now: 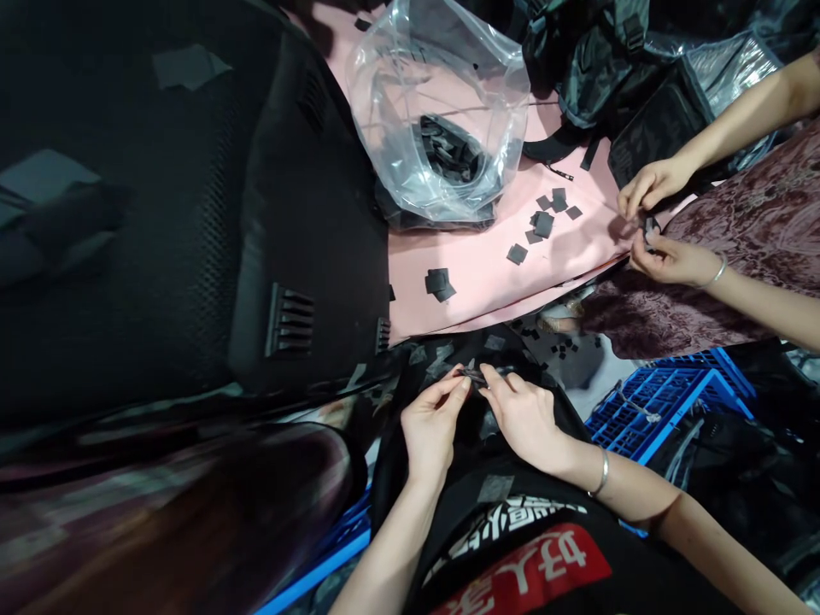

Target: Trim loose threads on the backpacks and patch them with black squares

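In the head view my left hand point(430, 427) is closed in a pinch, thumb against fingers, on one end of a small dark piece point(472, 376). The fingers of my right hand point(522, 417) close on the other end of that piece. Its exact kind is too small and dark to make out. Both hands are above my lap, just off the near edge of the pink table point(416, 320). Thin grey scraps point(495, 488) lie on the dark cloth and clothing around and below them.
A clear plastic bag point(377, 137) holding black pieces point(448, 149) stands on the table, near scattered black squares point(543, 225). A co-worker's hands point(672, 256) handle a small dark piece at the right. Blue crates point(672, 401) stand below. A large black panel point(307, 213) fills the left.
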Available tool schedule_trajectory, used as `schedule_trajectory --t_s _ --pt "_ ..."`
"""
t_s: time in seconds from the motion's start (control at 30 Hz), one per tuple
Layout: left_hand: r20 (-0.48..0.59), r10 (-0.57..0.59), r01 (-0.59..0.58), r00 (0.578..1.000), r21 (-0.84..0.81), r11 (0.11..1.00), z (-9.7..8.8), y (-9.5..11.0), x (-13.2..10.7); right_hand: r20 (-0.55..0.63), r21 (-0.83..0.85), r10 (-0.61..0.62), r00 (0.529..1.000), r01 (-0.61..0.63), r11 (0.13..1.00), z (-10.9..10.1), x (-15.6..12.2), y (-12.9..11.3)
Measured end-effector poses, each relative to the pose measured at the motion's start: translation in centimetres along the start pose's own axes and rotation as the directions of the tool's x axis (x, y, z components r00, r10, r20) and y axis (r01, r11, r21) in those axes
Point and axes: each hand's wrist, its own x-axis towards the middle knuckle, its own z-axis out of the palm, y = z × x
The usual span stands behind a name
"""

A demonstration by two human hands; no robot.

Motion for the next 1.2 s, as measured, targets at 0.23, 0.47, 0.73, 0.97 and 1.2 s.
schedule_trajectory --t_s 0.23,0.47,0.73,0.97,1.2 --pt "0.005 0.052 -0.052 0.999 0.020 0.998 0.8 0.3 0.3 0.024 -0.043 -0.016 1.000 0.017 0.999 -0.4 0.3 0.1" --pt "-0.026 0.189 -0.183 0.982 0.153 0.971 0.9 0.0 0.7 0.092 -0.035 0.000 0.996 0.003 0.999 -1.3 0.9 -0.1" --pt "-0.069 0.184 -0.170 0.980 0.174 0.970 0.3 0.5 1.2 0.110 0.114 -0.014 0.994 0.002 0.994 -2.5 1.3 0.7" --pt "-0.076 -0.202 0.188 0.976 -0.167 0.968 -0.2 2.3 1.5 -0.152 0.408 0.005 0.988 0.058 0.911 -0.2 6.2 3.6" --pt "-0.058 -0.270 0.248 0.961 -0.247 0.937 -0.3 3.1 1.3 -0.210 0.427 0.077 0.975 0.020 0.904 3.3 18.5 3.0"
